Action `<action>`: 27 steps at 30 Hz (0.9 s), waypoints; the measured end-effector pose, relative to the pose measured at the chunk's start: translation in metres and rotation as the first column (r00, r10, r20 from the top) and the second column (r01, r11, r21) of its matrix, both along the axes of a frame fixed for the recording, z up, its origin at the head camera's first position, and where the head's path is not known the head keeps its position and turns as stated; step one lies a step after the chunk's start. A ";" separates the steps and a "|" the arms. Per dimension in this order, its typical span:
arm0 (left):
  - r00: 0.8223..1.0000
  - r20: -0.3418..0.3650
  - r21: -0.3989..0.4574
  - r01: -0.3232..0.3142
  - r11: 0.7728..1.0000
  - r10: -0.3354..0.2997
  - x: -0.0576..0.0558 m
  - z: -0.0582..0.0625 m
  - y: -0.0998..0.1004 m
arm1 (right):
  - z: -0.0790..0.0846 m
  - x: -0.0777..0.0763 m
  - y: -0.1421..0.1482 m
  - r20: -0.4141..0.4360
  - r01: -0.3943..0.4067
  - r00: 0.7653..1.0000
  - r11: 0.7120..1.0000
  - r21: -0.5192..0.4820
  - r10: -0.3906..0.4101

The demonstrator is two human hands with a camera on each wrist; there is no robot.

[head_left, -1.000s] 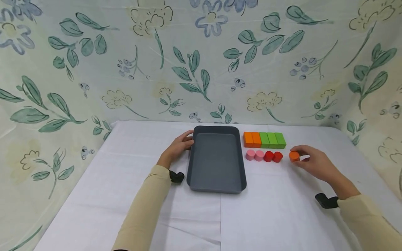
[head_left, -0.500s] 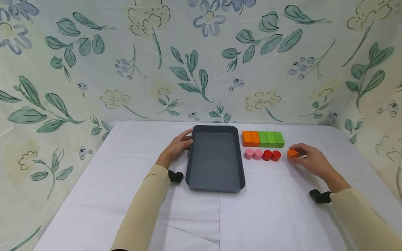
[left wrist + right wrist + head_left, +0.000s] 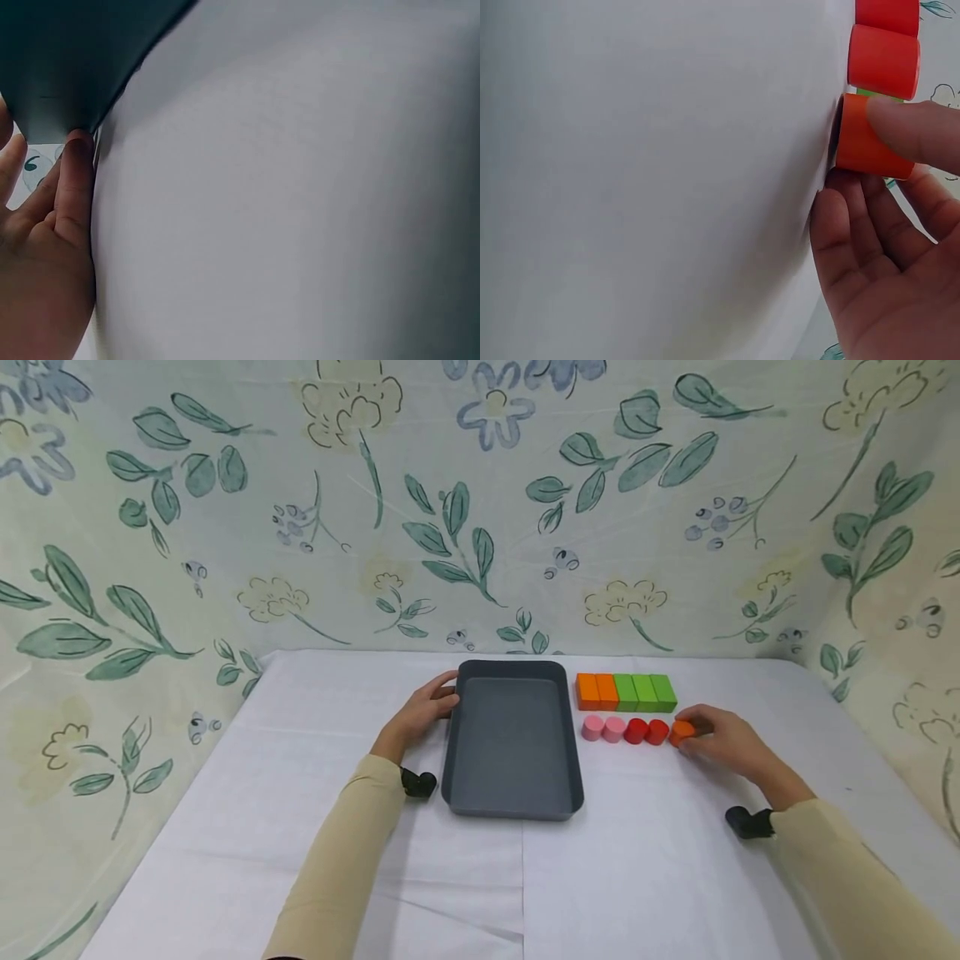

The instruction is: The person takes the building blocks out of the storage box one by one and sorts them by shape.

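Observation:
My right hand (image 3: 729, 747) pinches an orange cylinder block (image 3: 680, 734) between thumb and fingers at the right end of a row. Beside it stand two red cylinders (image 3: 636, 732) and two pink cylinders (image 3: 592, 728). In the right wrist view the orange cylinder (image 3: 859, 142) sits low by the cloth, tilted slightly, close to a red cylinder (image 3: 885, 61). My left hand (image 3: 422, 713) touches the left wall of a dark grey rectangular tray (image 3: 513, 747). In the left wrist view its fingers (image 3: 75, 180) lie fairly straight against the tray's side (image 3: 67, 75); the thumb is mostly hidden.
Behind the cylinders, two orange blocks (image 3: 597, 692) and several green blocks (image 3: 644, 692) stand side by side, right of the tray. A white cloth (image 3: 637, 877) covers the table. A floral curtain (image 3: 450, 510) rises behind.
My right hand has brought the orange cylinder leftward to the end of the red cylinders. The left hand stays at the tray. The head view has shifted slightly.

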State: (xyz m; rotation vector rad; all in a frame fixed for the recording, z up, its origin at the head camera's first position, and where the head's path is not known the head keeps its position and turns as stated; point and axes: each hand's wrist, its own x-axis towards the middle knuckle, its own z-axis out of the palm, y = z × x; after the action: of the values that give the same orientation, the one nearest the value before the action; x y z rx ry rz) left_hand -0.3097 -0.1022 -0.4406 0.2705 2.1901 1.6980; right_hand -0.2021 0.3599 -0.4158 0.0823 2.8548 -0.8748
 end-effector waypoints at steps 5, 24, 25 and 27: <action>1.000 -0.012 -0.041 0.005 0.999 -0.006 0.001 0.002 0.000 | 0.002 -0.002 0.000 0.020 -0.002 1.000 1.000 -0.001 0.002; 1.000 -0.005 -0.065 -0.013 0.998 0.012 0.002 0.000 0.000 | 0.000 0.000 -0.001 0.049 -0.002 0.999 1.000 -0.009 0.003; 1.000 -0.003 -0.066 -0.012 0.998 0.012 0.002 0.000 0.000 | 0.001 0.001 -0.001 0.051 -0.001 0.999 1.000 -0.009 0.001; 1.000 -0.001 -0.065 -0.010 0.998 0.010 0.002 0.001 0.000 | 0.003 0.007 0.002 0.033 -0.004 0.999 1.000 0.003 0.004</action>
State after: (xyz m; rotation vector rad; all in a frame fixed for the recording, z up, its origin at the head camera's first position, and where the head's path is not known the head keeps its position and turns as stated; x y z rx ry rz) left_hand -0.3078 -0.1022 -0.4399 0.2437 2.2455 1.6281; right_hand -0.1954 0.3617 -0.4131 0.0907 2.8244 -0.8607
